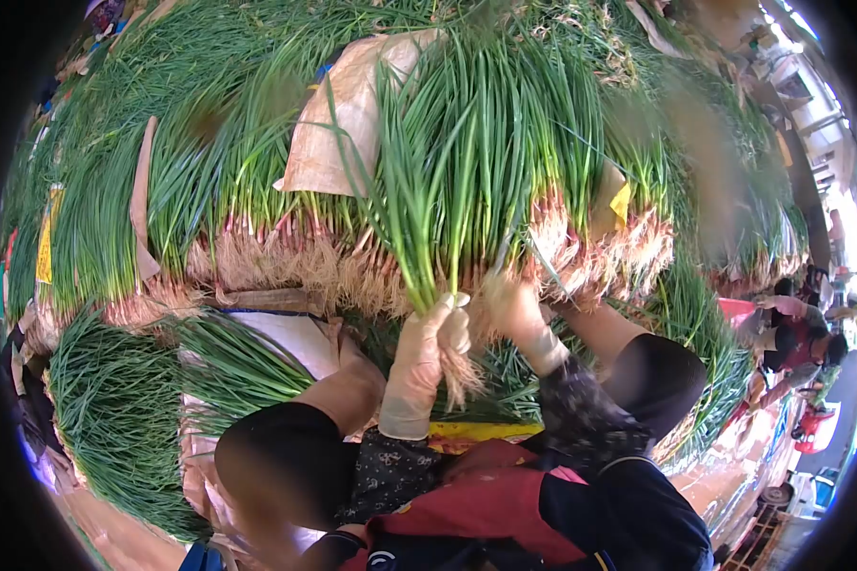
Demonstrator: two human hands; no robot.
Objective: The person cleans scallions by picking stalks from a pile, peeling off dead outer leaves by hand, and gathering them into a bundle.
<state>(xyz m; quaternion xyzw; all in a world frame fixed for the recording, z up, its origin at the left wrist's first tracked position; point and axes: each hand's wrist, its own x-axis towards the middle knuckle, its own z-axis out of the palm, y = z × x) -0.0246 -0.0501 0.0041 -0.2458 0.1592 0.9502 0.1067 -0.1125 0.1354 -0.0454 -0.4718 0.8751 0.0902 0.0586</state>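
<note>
My gloved left hand (pixel 427 347) is closed around the lower stalks of a small bunch of green onions (pixel 417 228). Their green leaves rise upward, and pale roots (pixel 462 373) hang below my fingers. To its right, my gloved right hand (pixel 512 309) is at the root ends of the row, beside the bunch. Motion blurs its fingers, so their grip does not show. Just beyond both hands a long row of green onions (pixel 490 124) lies with reddish stems and hairy roots (pixel 295 266) facing me.
Brown sheets (pixel 352 109) lie among the onions, with a yellow tag (pixel 621 204) at the right. More leafy heaps (pixel 114 400) lie at lower left by a pale sack (pixel 290 333). Several people (pixel 800 333) are at the far right. My knees (pixel 286 457) flank the hands.
</note>
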